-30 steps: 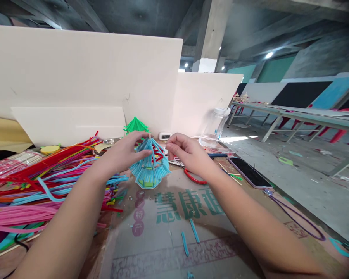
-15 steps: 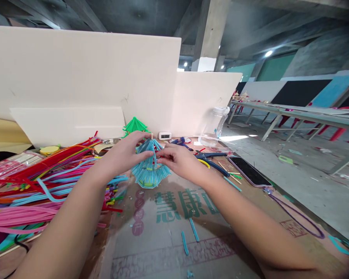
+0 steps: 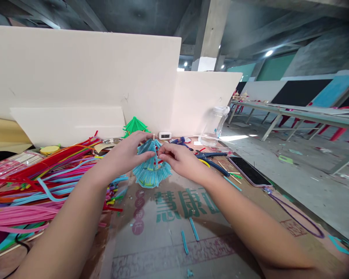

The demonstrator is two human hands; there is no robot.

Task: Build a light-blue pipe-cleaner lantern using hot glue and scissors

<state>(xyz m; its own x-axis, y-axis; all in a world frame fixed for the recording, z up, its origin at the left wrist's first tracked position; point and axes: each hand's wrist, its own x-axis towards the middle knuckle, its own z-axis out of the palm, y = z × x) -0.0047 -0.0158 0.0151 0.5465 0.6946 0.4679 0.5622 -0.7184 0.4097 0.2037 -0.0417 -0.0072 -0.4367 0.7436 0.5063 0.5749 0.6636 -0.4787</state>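
The left hand point(image 3: 130, 152) grips the blue model point(image 3: 149, 176) near its top; the right hand point(image 3: 180, 158) has fingers pinched together at its side. What they pinch is hidden.

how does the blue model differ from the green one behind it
The blue model is light blue with red bars showing; the green model looks bright green. The blue model has the left hand and right hand at it, while the green model stands farther back, near the white board. Both have ridged, sloping roofs narrowing upward.
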